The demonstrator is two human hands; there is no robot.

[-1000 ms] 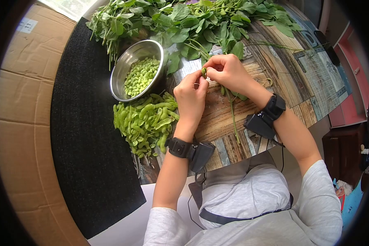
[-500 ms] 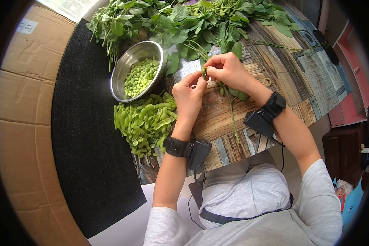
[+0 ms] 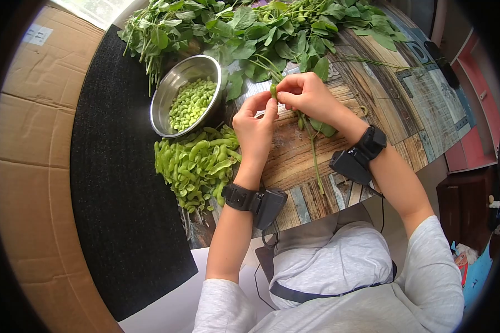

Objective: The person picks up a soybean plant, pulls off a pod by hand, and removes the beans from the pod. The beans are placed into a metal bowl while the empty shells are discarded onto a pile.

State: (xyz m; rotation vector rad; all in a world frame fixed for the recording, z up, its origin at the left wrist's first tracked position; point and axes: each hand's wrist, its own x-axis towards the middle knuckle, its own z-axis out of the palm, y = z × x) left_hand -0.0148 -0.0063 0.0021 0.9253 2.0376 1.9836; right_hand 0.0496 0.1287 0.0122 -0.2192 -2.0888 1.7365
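Between my two hands a green pod (image 3: 273, 91) is pinched, standing roughly upright. My left hand (image 3: 255, 122) grips it from the left with thumb and forefinger. From the right, the fingertips of my right hand (image 3: 306, 95) close on the same pod. To the left, a steel bowl (image 3: 157, 106) leans at a tilt and holds shelled green beans (image 3: 191, 105). Below the bowl lies a heap of pods and shells (image 3: 197, 166), beside my left wrist. A thin green stem (image 3: 315, 161) with leaves lies under my right hand on the wooden-patterned table (image 3: 294, 150).
Leafy bean stalks (image 3: 250, 39) cover the table's far side. A black mat (image 3: 122, 183) runs along the left, beside a cardboard box (image 3: 33, 166). A dark object (image 3: 441, 64) rests near the right edge. Each wrist wears a black strapped device.
The pod between my fingertips has turned more upright and moved slightly up and left. My hands have shifted only a little.
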